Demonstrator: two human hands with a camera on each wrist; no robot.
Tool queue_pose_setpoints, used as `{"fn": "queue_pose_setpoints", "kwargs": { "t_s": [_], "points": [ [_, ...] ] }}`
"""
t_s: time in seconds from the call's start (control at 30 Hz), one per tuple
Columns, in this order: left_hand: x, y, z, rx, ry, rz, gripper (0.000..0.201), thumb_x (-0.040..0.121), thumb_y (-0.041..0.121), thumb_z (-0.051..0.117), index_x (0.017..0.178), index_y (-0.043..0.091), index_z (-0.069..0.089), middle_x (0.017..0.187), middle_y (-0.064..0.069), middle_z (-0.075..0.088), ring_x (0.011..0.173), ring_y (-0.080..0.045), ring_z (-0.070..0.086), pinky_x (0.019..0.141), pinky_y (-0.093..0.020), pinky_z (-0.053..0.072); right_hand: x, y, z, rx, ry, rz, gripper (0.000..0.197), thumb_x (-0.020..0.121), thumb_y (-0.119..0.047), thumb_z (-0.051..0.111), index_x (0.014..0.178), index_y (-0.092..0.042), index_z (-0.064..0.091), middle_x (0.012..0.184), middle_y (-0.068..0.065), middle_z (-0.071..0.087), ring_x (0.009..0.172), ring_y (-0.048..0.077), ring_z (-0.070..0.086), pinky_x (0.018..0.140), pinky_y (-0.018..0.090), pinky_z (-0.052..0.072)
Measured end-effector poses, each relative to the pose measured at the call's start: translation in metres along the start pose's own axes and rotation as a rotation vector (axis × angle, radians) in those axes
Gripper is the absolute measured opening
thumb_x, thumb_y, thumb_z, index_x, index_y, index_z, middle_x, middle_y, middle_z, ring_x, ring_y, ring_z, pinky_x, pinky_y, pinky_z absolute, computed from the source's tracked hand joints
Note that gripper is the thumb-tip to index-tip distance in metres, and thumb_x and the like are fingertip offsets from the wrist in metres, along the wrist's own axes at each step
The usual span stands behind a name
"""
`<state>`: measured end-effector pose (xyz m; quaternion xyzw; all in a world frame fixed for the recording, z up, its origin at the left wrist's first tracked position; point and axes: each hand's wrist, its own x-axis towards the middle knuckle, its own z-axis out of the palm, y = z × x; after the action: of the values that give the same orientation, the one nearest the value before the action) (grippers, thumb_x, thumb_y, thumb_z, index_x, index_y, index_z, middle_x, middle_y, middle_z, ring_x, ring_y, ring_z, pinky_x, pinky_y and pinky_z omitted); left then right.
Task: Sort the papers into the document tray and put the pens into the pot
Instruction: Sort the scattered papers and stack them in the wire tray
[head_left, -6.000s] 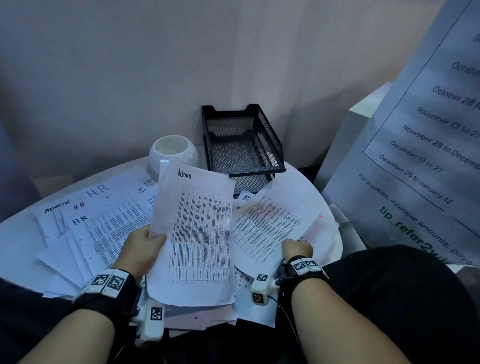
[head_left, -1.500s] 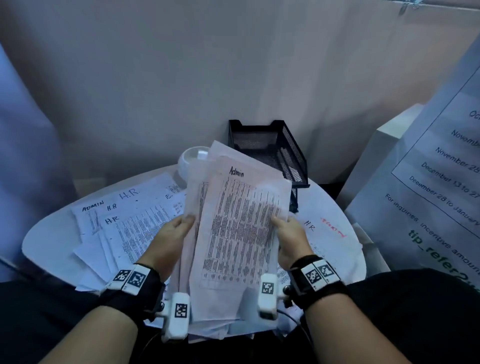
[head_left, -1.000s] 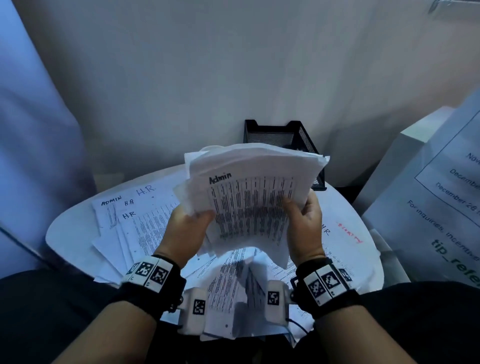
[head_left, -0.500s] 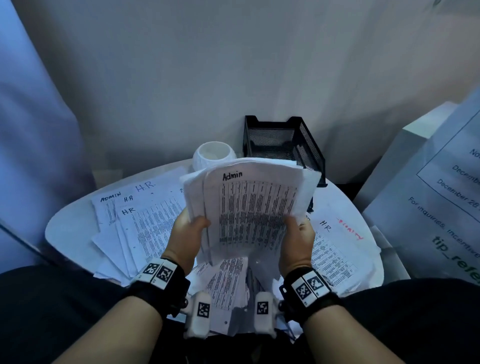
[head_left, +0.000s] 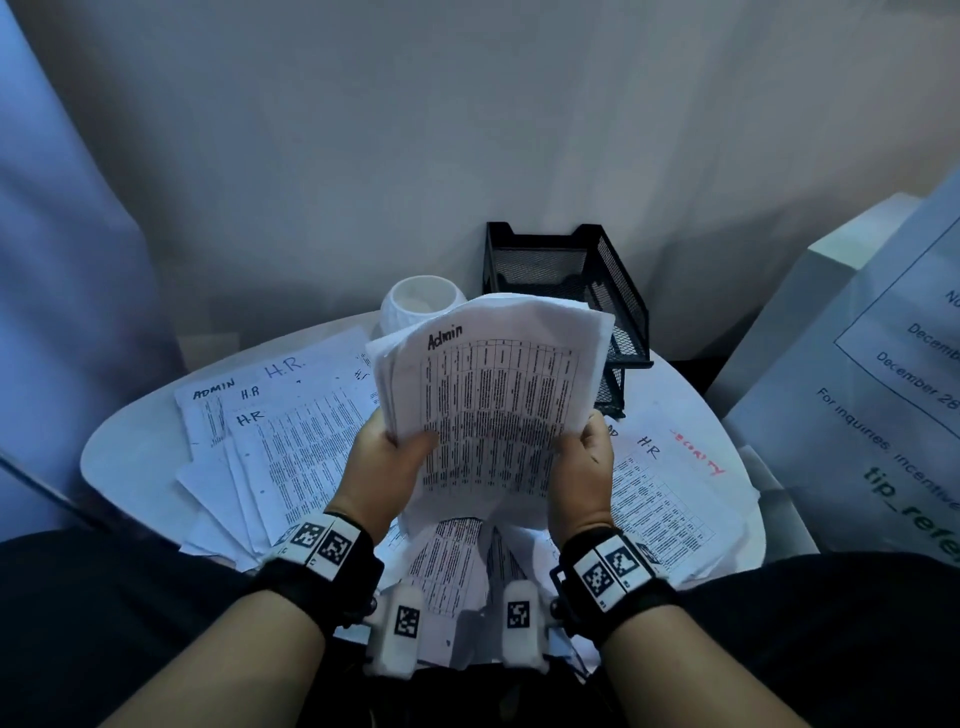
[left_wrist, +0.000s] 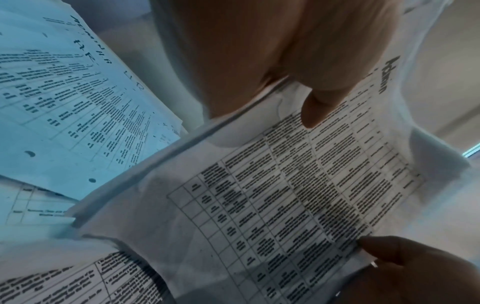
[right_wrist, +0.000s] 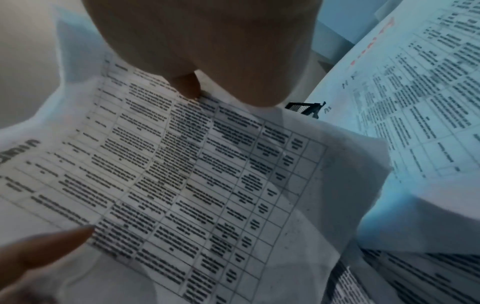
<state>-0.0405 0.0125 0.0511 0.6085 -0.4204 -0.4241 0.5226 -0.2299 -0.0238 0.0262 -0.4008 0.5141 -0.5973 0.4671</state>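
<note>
With my left hand and right hand pinching the stack of papers, I should square its edges before the tray.

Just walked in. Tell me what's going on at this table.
A person is sorting paperwork. The left hand and right hand grip a stack of papers by its sides, above the table; its top sheet is marked "Admin". More sheets marked "H.R" lie spread on the table. The black mesh document tray and the white pot stand behind. No pens are visible.
</note>
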Motion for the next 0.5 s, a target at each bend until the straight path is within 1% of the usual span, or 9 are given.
{"fn": "queue_pose_setpoints", "kwargs": {
  "t_s": [0.07,0.1,0.2,0.23,0.27,0.33,0.4,0.43,0.5],
  "points": [
    [0.001,0.002,-0.002,-0.011,0.02,-0.002,0.022,0.092,0.002,0.065,0.105,0.019,0.069,0.104,-0.009,0.076,0.101,-0.027,0.072,0.087,-0.046,0.06,0.0,0.0,0.001,-0.018,-0.011,-0.036,0.018,0.098,-0.001,0.041,0.098,-0.014,0.053,0.09,0.003,0.061,0.076,0.01,0.057,0.066,0.028,0.05],
    [0.002,0.003,-0.004,-0.019,0.017,-0.013,0.023,0.091,0.0,0.064,0.104,0.019,0.069,0.103,-0.007,0.077,0.1,-0.026,0.072,0.087,-0.045,0.06,0.0,0.002,0.001,-0.037,-0.021,-0.022,0.017,0.097,-0.004,0.043,0.1,-0.016,0.054,0.095,0.002,0.064,0.083,0.012,0.06,0.071,0.031,0.053],
    [0.003,0.0,-0.006,0.046,-0.046,-0.055,0.023,0.09,0.004,0.063,0.105,0.018,0.072,0.104,-0.005,0.077,0.103,-0.027,0.071,0.093,-0.051,0.057,-0.002,0.009,0.0,-0.122,-0.141,0.117,0.032,0.092,-0.004,0.043,0.111,-0.025,0.057,0.11,0.009,0.069,0.103,0.028,0.065,0.088,0.047,0.058],
    [0.002,-0.003,-0.006,0.076,-0.065,-0.066,0.022,0.089,0.009,0.062,0.106,0.019,0.072,0.105,-0.005,0.077,0.104,-0.028,0.07,0.095,-0.055,0.056,-0.002,0.012,0.0,-0.163,-0.17,0.149,0.034,0.091,-0.004,0.042,0.113,-0.025,0.057,0.113,0.014,0.067,0.106,0.034,0.063,0.09,0.054,0.057],
    [0.001,-0.006,-0.006,0.094,-0.074,-0.076,0.023,0.088,0.015,0.061,0.108,0.02,0.072,0.107,-0.005,0.077,0.106,-0.028,0.07,0.097,-0.057,0.054,-0.003,0.015,0.0,-0.196,-0.178,0.163,0.035,0.09,-0.002,0.042,0.112,-0.024,0.056,0.114,0.017,0.066,0.107,0.037,0.062,0.091,0.057,0.055],
    [0.0,-0.01,-0.006,0.113,-0.06,-0.078,0.019,0.094,0.021,0.059,0.107,0.022,0.071,0.109,-0.008,0.076,0.107,-0.032,0.069,0.098,-0.059,0.053,-0.004,0.021,-0.002,-0.254,-0.154,0.166,0.032,0.089,-0.001,0.043,0.111,-0.023,0.053,0.112,0.018,0.064,0.099,0.035,0.063,0.086,0.051,0.055],
    [0.0,-0.008,-0.006,0.126,0.006,-0.068,0.015,0.101,0.021,0.055,0.103,0.024,0.069,0.107,-0.011,0.075,0.105,-0.035,0.068,0.096,-0.06,0.054,-0.002,0.024,-0.006,-0.285,-0.094,0.188,0.026,0.091,-0.009,0.053,0.114,-0.021,0.048,0.112,0.013,0.061,0.095,0.028,0.063,0.08,0.045,0.056],
    [0.002,-0.006,-0.007,0.107,0.045,-0.059,0.015,0.102,0.021,0.055,0.104,0.026,0.069,0.107,-0.008,0.075,0.104,-0.033,0.069,0.095,-0.059,0.055,0.0,0.027,-0.01,-0.286,-0.051,0.22,0.034,0.091,-0.015,0.061,0.121,-0.021,0.045,0.118,0.009,0.058,0.101,0.026,0.064,0.083,0.044,0.057],
    [0.005,0.003,-0.009,-0.002,0.113,-0.044,0.017,0.103,0.019,0.055,0.11,0.025,0.07,0.109,-0.002,0.076,0.106,-0.027,0.07,0.098,-0.055,0.055,0.003,0.033,-0.018,-0.231,0.035,0.319,0.064,0.089,-0.022,0.072,0.14,-0.024,0.035,0.131,0.004,0.049,0.112,0.026,0.059,0.091,0.042,0.052]
  ]
}}
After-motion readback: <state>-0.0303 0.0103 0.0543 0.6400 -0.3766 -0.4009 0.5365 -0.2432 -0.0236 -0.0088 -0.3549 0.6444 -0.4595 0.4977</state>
